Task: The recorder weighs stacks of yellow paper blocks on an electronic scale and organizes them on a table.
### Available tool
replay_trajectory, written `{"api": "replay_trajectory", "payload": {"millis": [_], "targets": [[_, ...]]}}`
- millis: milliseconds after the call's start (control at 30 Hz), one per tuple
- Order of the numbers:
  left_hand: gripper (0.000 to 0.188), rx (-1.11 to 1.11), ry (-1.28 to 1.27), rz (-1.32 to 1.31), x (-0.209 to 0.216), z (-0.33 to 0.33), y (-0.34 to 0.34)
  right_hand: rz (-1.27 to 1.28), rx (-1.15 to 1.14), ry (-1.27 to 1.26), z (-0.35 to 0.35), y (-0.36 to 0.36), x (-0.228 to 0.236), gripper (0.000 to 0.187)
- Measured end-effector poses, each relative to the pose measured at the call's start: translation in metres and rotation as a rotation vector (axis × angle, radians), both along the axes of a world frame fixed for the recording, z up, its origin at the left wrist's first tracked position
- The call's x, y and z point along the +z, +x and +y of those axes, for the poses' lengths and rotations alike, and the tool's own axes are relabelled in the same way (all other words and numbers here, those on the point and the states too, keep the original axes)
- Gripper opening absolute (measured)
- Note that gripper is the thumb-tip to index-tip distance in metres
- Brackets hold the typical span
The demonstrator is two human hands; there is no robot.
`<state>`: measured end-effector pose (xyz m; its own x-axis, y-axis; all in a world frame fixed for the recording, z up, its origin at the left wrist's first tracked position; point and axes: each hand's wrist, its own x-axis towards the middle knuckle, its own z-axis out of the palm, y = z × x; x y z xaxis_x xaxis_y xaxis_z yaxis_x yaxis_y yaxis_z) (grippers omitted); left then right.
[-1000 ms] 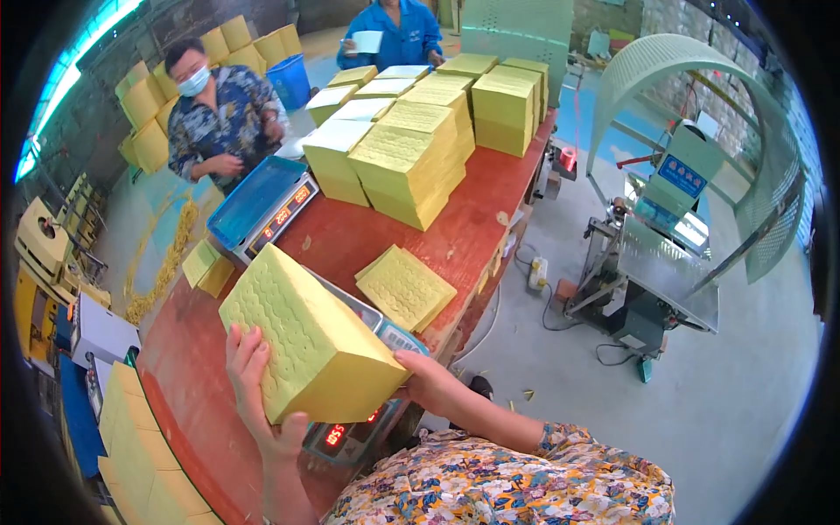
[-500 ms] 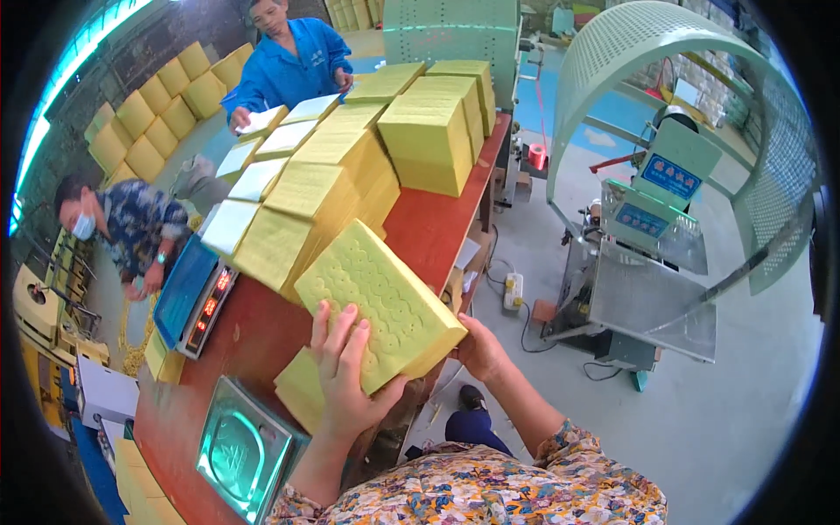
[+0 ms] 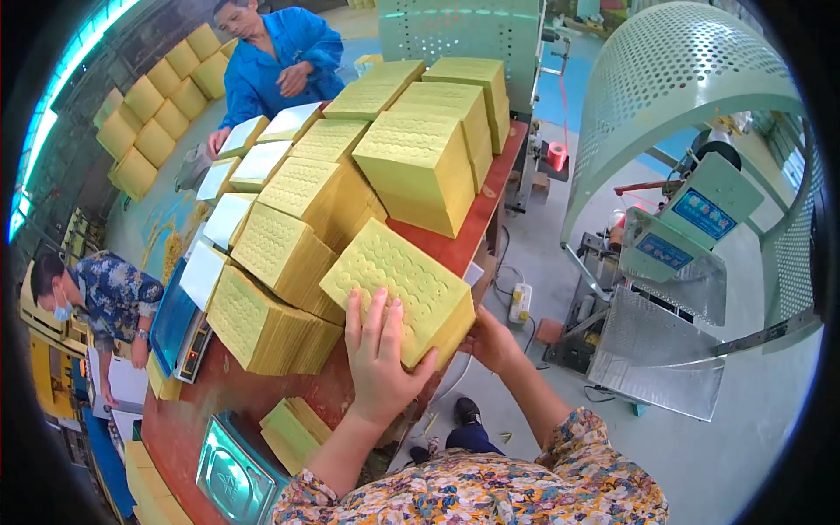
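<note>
Over red table (image 3: pixel 486 206), left hand (image 3: pixel 378 360), right hand (image 3: pixel 492 339), gripping yellow paper stack (image 3: pixel 398 287)

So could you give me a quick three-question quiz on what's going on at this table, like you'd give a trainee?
1. True or false: both hands are on the same yellow block.
2. Which hand lies flat on top of it: the left hand or the right hand?
3. What does the block rest over: A) the red table edge, B) the green scale, C) the floor?

Key: 1 true. 2 the left hand; the right hand grips its near end. 3 A.
</note>
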<state>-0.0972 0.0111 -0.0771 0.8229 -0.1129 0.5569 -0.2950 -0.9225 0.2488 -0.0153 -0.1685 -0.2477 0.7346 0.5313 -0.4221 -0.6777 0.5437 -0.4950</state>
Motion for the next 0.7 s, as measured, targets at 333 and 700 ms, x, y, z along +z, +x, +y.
{"api": "replay_trajectory", "payload": {"millis": [333, 700], "targets": [[0.079, 0.024, 0.001, -0.024, -0.001, -0.001, -0.002, -0.017, 0.286, -0.160, 0.003, -0.070, 0.025, 0.033], [0.082, 0.030, 0.012, -0.051, -0.006, 0.024, 0.094, -0.146, 0.202, -0.148, 0.042, 0.038, 0.034, 0.039]]}}
